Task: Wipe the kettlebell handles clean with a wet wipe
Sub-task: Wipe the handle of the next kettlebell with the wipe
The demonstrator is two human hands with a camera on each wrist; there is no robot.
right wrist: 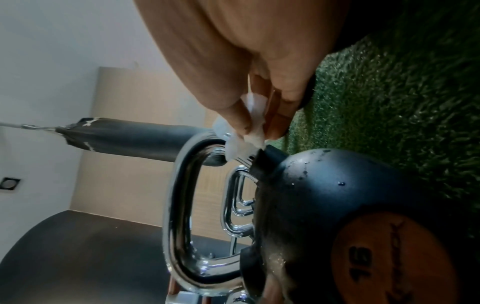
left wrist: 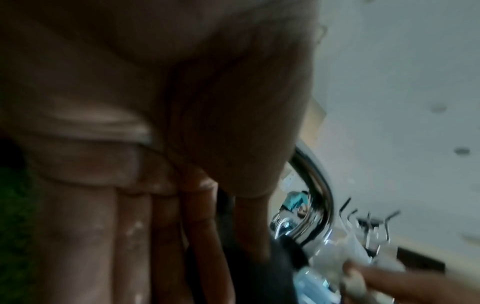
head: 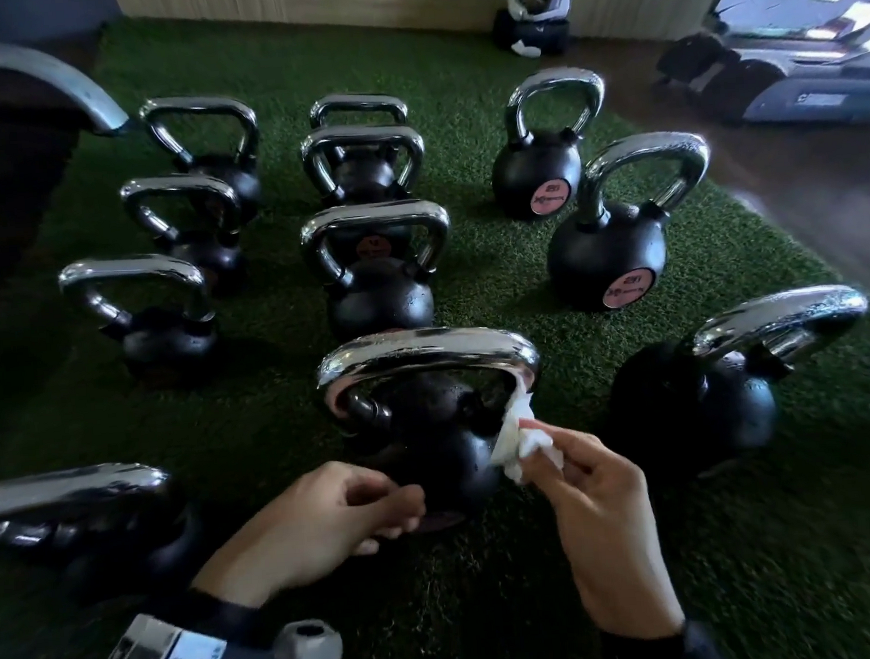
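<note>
- The right hand (head: pixel 596 498) pinched a bunched white wet wipe (head: pixel 520 439) between its thumb and fingers.
- The wipe touched the shiny handle (head: pixel 427 353) of the nearest kettlebell (head: pixel 431 453), low on the handle's right leg, just above the black ball.
- The left hand (head: pixel 322 512) was just beside that kettlebell's ball, on its near left side. Its fingers were loosely curled and held nothing. I could not tell if they touched the ball.
- That kettlebell stood upright on the green grass mat (head: pixel 746 539), with the other kettlebells in rows behind it and to both sides of it.
- I think the job was partly done. This handle's top bar looked wet in spots, and the handles behind it looked dry.
- What could go wrong:
- The wipe was only held by a small pinch, so a hard rub could pull it out and drop it on the mat, where it would get dirty.
- The wipe was small and scrunched, so it could miss the inside and the back of the handle.
- A wet metal handle is slippery, so the fingers could slide off and bump the ball.
- The kettlebell to the right (head: pixel 700 398) leaned near the right hand, so a wide swipe could knock a knuckle on it.
</note>
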